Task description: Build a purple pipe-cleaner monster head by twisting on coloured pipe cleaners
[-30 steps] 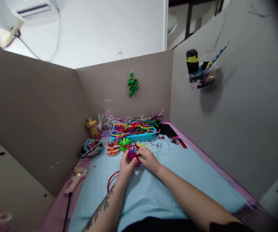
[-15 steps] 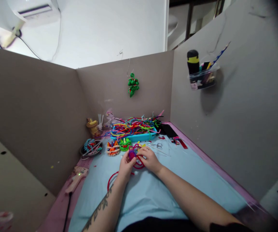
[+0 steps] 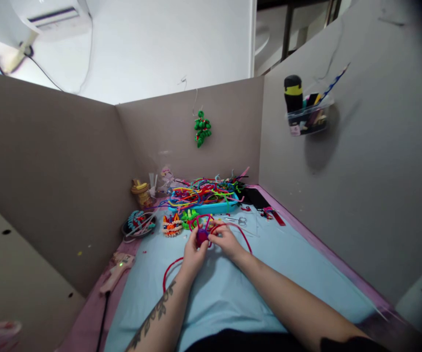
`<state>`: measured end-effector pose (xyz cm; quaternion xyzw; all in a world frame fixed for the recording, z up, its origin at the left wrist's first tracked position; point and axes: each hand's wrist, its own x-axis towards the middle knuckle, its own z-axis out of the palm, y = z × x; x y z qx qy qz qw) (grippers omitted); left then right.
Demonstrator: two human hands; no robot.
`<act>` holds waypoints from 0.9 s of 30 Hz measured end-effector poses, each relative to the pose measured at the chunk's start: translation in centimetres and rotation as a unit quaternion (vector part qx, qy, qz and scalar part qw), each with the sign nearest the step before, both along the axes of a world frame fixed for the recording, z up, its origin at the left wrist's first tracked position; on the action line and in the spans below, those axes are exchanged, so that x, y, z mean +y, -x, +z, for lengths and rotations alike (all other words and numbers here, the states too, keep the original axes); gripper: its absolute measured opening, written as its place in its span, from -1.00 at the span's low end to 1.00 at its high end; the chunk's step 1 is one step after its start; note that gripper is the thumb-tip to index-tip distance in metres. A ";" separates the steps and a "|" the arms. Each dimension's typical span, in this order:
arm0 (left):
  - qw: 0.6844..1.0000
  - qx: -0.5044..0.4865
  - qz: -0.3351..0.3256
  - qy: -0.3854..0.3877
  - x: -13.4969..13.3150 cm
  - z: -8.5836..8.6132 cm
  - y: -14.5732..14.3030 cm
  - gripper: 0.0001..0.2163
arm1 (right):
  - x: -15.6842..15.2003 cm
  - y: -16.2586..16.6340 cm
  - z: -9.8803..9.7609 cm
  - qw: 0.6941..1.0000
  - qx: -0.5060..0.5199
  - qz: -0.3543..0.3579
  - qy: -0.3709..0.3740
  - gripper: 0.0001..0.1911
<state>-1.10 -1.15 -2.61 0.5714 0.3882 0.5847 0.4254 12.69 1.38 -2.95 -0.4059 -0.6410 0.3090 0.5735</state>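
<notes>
Head cam: one purple-red fuzzy piece [image 3: 202,237] held mid tabletop [image 3: 284,244]

So yeah, one bowl [image 3: 124,229] near the left edge, one orange figure [image 3: 172,226], one green figure [image 3: 189,219], left hand [image 3: 194,250] gripping the piece, right hand [image 3: 227,241] pinching its right side, then one pair of scissors [image 3: 242,221].

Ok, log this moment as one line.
left hand: holding purple-red piece | right hand: touching same piece | beyond: orange figure, green figure, scissors
</notes>
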 end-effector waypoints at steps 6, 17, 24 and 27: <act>0.999 0.030 0.009 -0.008 0.1 -0.4 0.0 -0.46 | 0.0 -0.2 0.3 1.000 0.012 0.013 -0.019 -0.81; 0.993 0.093 0.077 -0.013 -0.3 0.2 -0.1 -0.48 | -0.1 0.4 0.1 0.999 -0.010 0.030 0.004 -0.87; 1.000 0.020 0.019 0.000 0.1 -0.1 -0.1 -0.50 | -0.3 0.2 0.6 1.000 -0.006 0.022 0.001 -0.84; 0.999 -0.015 0.011 0.034 0.1 0.0 -0.1 -0.53 | -0.1 0.1 0.7 1.000 0.010 0.021 0.005 -0.80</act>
